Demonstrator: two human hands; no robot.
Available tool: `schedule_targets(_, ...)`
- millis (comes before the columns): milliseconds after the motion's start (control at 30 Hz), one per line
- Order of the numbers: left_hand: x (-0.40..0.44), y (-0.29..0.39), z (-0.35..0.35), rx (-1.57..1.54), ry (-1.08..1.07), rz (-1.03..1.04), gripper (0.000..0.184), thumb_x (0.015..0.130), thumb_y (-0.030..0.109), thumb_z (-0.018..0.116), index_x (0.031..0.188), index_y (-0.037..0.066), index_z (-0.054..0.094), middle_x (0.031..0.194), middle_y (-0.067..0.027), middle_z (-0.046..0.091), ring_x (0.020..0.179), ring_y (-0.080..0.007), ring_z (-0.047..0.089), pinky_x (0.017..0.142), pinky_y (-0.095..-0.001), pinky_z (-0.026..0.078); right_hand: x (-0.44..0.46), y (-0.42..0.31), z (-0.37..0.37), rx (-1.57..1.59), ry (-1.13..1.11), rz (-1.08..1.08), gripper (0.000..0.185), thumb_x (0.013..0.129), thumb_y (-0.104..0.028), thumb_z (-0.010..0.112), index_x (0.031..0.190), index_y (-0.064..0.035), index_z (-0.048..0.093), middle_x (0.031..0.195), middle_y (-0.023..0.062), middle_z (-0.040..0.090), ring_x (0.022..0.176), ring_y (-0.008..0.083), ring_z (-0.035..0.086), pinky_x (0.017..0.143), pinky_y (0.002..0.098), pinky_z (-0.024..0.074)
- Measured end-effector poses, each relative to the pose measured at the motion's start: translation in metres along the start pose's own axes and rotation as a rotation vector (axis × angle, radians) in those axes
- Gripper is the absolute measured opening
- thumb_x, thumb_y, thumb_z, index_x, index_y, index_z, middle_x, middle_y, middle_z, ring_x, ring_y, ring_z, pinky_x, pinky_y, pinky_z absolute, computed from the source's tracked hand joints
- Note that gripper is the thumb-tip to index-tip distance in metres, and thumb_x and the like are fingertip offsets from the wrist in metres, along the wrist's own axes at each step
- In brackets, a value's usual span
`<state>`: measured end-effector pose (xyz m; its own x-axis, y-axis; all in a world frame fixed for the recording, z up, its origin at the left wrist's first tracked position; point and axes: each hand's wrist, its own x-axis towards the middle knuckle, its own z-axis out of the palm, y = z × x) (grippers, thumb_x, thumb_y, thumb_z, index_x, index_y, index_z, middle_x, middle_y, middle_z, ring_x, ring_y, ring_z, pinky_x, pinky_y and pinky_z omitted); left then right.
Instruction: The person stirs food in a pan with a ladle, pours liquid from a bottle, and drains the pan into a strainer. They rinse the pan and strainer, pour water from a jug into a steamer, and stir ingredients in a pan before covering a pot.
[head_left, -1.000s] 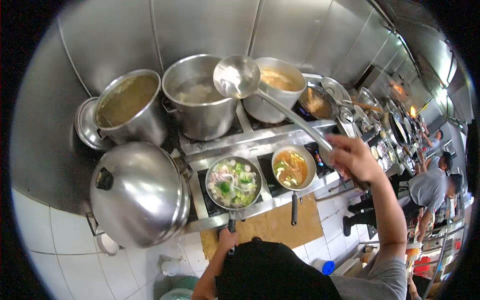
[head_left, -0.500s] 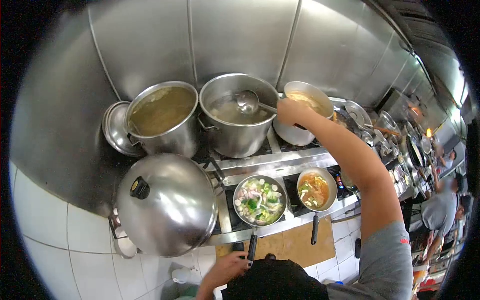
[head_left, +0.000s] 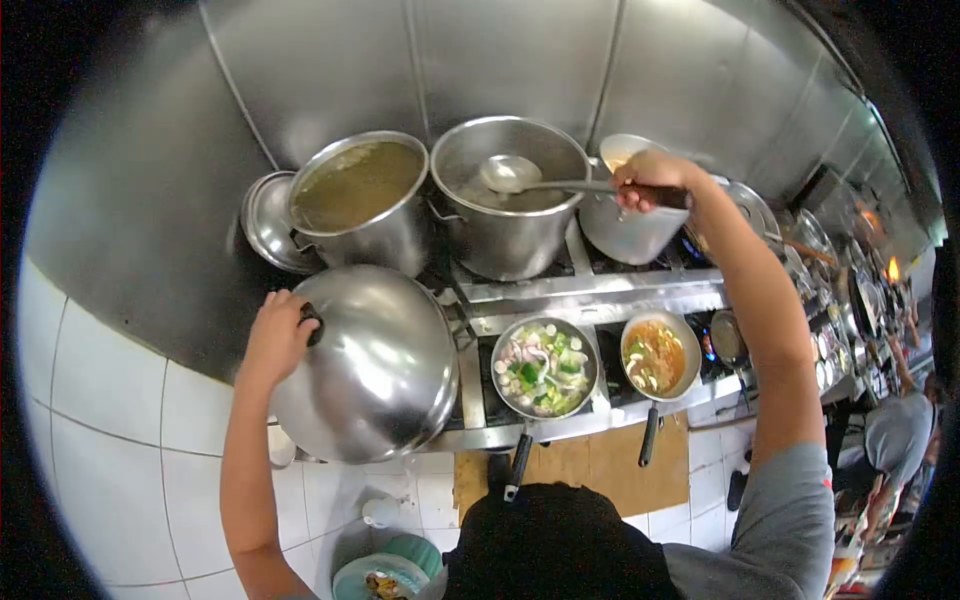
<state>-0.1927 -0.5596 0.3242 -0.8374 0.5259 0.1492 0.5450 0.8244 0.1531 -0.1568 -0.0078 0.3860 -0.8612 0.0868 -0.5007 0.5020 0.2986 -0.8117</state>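
Note:
My right hand (head_left: 655, 180) is wrapped around the dark handle of a ladle (head_left: 512, 174). The ladle's bowl is level, over the mouth of the middle stockpot (head_left: 510, 248), and seems to hold clear liquid. At the left, my left hand (head_left: 278, 338) has its fingers closed on the black knob of a large domed steel lid (head_left: 385, 355). Whether the lid is raised off what is under it, I cannot tell. Between my arms, a frying pan (head_left: 545, 368) holds broccoli, sliced white pieces and liquid. A smaller pan (head_left: 660, 352) beside it contains reddish-orange sauce with green and pale pieces.
A stockpot (head_left: 365, 230) of greenish-brown broth stands at the back left, beside a leaning lid (head_left: 272, 225). Another pot (head_left: 630, 228) is at the back right. Both pan handles stick out past the stove's front edge. A bin (head_left: 350, 580) stands below; another person (head_left: 895, 440) is far right.
My left hand left the frying pan's handle and took hold of the domed lid's knob. My right hand drew the ladle up within the middle pot's mouth. The view shifted.

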Motion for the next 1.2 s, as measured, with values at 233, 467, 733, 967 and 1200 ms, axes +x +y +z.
schedule_targets(233,0.001,-0.002,-0.016,-0.171,0.092,-0.193,0.027,0.080,0.014,0.064,0.094,-0.009,0.060,0.084,-0.0220,0.061,0.074,-0.0356,0.058,0.072,-0.0388,0.045,-0.118,-0.025,-0.011,-0.151,0.085,-0.025,0.029,0.090,-0.016,0.051,0.112,0.0023,0.052,0.070,0.0076,0.056,0.046,0.0065,0.043,0.034,0.0211,0.0362)
schedule_targets(467,0.009,-0.049,-0.051,-0.380,-0.001,-0.440,0.029,0.082,0.018,0.064,0.102,-0.003,0.060,0.074,0.0004,0.054,0.067,-0.0094,0.050,0.058,-0.0260,0.040,-0.209,0.001,-0.014,-0.122,0.152,-0.087,0.033,0.087,-0.014,0.056,0.111,0.0080,0.053,0.060,0.0087,0.057,0.037,0.0078,0.047,0.027,0.0209,0.0358)
schedule_targets(733,0.015,-0.093,-0.068,-0.373,-0.110,-0.365,0.018,0.085,0.020,0.061,0.093,0.004,0.062,0.072,0.0034,0.053,0.068,-0.0069,0.050,0.056,-0.0234,0.040,-0.224,0.100,0.021,-0.183,0.023,0.282,0.034,0.086,-0.014,0.058,0.114,0.0058,0.058,0.060,0.0074,0.058,0.041,0.0083,0.051,0.032,0.0236,0.0413)
schedule_targets(967,0.028,-0.096,-0.105,-0.266,0.177,-0.360,0.026,0.084,0.027,0.062,0.092,0.002,0.063,0.073,0.0006,0.055,0.068,-0.0095,0.052,0.059,-0.0249,0.042,-0.202,0.239,0.082,-0.252,-0.023,0.220,0.027,0.088,-0.016,0.056,0.108,0.0015,0.062,0.063,0.0064,0.060,0.048,0.0119,0.057,0.043,0.0262,0.0476)
schedule_targets(1200,0.129,-0.061,-0.160,-0.090,0.084,-0.292,0.028,0.082,0.024,0.061,0.093,-0.002,0.065,0.077,-0.0057,0.062,0.066,-0.0154,0.056,0.056,-0.0292,0.044,-0.212,0.301,0.137,-0.662,0.178,-0.024,0.025,0.081,-0.021,0.057,0.092,0.0008,0.061,0.074,0.0251,0.062,0.072,0.0410,0.063,0.065,0.0474,0.0505)
